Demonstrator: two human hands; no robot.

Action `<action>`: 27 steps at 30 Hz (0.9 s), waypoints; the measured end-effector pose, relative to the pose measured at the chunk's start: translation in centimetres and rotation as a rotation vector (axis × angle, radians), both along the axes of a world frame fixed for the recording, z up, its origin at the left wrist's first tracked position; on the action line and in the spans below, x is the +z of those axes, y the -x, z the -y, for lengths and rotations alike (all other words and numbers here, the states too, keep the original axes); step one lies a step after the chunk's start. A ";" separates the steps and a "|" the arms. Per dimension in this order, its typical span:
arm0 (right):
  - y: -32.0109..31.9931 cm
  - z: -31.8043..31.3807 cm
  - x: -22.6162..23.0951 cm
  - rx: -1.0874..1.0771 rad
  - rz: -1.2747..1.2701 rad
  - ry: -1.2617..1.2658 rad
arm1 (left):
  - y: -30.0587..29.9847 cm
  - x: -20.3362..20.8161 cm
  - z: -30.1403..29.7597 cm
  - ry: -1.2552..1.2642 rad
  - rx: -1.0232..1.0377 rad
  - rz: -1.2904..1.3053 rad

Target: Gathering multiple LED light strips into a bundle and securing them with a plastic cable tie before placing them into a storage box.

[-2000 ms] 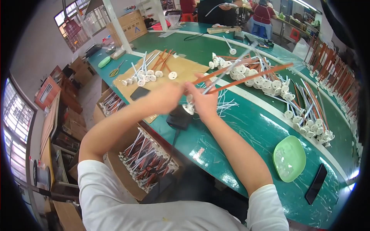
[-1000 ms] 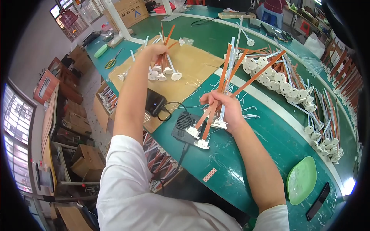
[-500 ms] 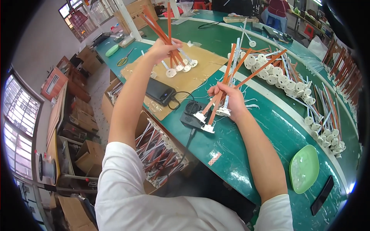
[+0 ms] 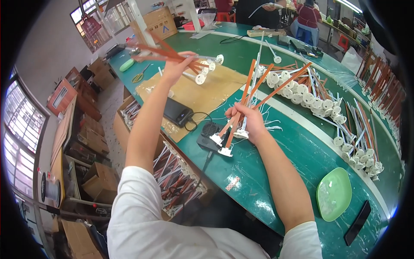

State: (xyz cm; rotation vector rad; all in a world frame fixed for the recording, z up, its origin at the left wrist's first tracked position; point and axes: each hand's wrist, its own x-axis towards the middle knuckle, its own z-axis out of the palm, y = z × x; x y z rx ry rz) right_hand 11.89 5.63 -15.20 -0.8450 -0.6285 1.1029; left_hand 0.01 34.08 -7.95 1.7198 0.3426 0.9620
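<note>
My left hand is closed round a bundle of flat orange strips with white round end discs, raised over a brown cardboard sheet. The strips' far ends are blurred and point up to the left. Closer to me, my right hand grips several orange strips and a pale one, crossed like a fan, their white end pieces hanging below the fingers. Those end pieces hang near a black device with a round grille. A dark box with a small display lies between my forearms.
Many pale and orange strips with white discs are heaped on the green table to the right. A green dish and black phone lie nearer. Scissors are far left. A box of strips stands below the table edge.
The bundle in my left hand has swung from upright to nearly level, its discs now to the right. My right hand keeps its grip. The whole view has shifted slightly.
</note>
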 end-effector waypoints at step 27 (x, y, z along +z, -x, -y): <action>2.1 10.3 12.0 -0.337 0.280 -0.186 | 2.4 9.9 15.5 -0.444 -0.184 -0.046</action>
